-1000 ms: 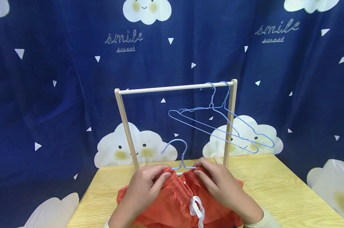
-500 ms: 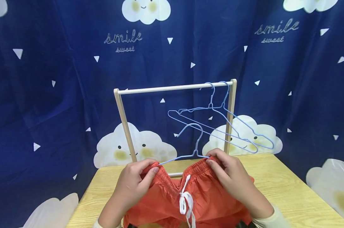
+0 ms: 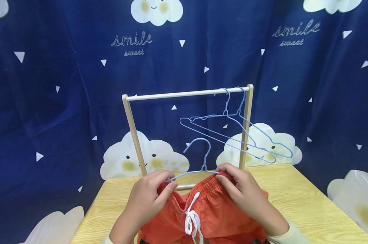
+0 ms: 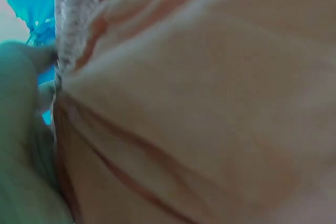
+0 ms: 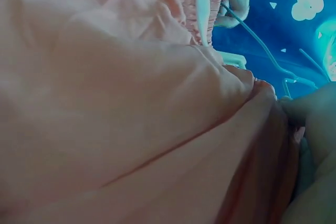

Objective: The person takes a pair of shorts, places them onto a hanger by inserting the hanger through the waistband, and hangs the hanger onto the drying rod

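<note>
Red-orange shorts point(image 3: 214, 210) with a gathered elastic waistband and a white drawstring bow point(image 3: 192, 220) are held up in front of me. A blue wire hanger point(image 3: 204, 166) lies at the waistband, hook upward; its lower part is hidden by the cloth. My left hand point(image 3: 148, 193) pinches the left side of the waistband by the hanger's left arm, which shows between thumb and fingers. On the other side, my right hand point(image 3: 243, 189) pinches the waistband and the hanger's right arm. Cloth point(image 4: 184, 93) fills most of the left wrist view. In the right wrist view the hanger point(image 5: 262, 45) runs between both hands.
Behind the hands stands a small wooden rack with a white rail point(image 3: 184, 94). Two blue hangers point(image 3: 226, 113) hang at its right end. A lower white bar point(image 3: 186, 186) shows above the shorts. Below is a wood-grain table point(image 3: 293, 200), with a dark blue curtain point(image 3: 80, 101) behind.
My hands have moved apart, stretching the waistband wider, and more of the hanger's left arm shows. The hanger rose and went right, then came slightly down and left.
</note>
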